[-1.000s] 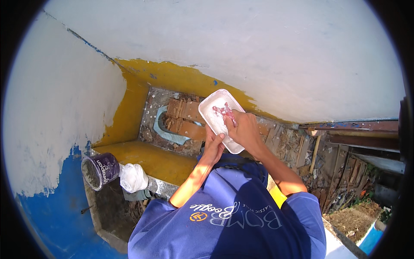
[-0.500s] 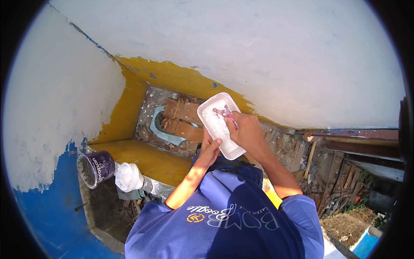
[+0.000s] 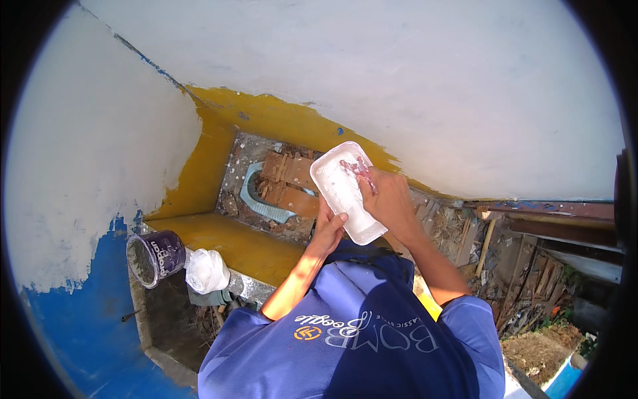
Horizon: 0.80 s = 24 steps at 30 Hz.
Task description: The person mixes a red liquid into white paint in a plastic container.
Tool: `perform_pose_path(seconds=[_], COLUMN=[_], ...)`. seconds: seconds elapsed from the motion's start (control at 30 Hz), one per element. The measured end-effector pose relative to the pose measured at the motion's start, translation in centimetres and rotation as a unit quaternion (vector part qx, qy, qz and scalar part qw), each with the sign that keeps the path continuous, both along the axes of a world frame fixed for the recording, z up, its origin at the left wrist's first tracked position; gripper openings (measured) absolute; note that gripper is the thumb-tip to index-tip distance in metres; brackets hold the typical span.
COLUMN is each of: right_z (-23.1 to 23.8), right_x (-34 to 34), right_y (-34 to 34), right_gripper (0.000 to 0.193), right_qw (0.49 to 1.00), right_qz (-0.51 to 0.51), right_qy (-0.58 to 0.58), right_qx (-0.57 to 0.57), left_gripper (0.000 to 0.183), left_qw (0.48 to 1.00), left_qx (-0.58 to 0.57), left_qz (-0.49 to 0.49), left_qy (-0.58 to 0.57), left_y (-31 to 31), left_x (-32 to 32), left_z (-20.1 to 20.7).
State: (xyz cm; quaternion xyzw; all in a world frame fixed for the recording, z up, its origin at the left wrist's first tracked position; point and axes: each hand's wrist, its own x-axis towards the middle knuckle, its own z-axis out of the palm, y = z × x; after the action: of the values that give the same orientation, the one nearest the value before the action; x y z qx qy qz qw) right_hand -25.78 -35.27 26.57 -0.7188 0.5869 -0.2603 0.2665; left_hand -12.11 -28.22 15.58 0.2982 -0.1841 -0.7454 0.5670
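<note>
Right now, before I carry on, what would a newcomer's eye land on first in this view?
Most likely the white tray near the middle, held in the left hand, while the right hand grips a white-smeared reddish piece at its upper part. Next come the purple bucket and the white bundle beside it, toward the left. Beyond the tray, a yellow band stands out along the foot of the white wall.

Conc. ledge [image 3: 248, 288] w/ purple bucket [image 3: 163, 256] & white bundle [image 3: 207, 271] on top.
</note>
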Motion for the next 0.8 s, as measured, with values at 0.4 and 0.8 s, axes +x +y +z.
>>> perform_pose_path(seconds=[0.4,0.8], right_z=[-0.7,-1.1], right_x=[0.3,-0.5], right_y=[0.6,1.6], right_gripper=[0.025,0.020], right_qw=[1.000,0.993], right_qz=[0.014,-0.002], right_qy=[-0.011,0.091], right_qx=[0.012,-0.076], left_gripper=[0.099,0.100], left_qw=[1.000,0.999], left_qx=[-0.003,-0.021], left_qz=[-0.028,-0.041], left_qy=[0.005,-0.011], left_y=[0.0,-0.7], left_x=[-0.2,-0.5], left_z=[-1.1,0.7])
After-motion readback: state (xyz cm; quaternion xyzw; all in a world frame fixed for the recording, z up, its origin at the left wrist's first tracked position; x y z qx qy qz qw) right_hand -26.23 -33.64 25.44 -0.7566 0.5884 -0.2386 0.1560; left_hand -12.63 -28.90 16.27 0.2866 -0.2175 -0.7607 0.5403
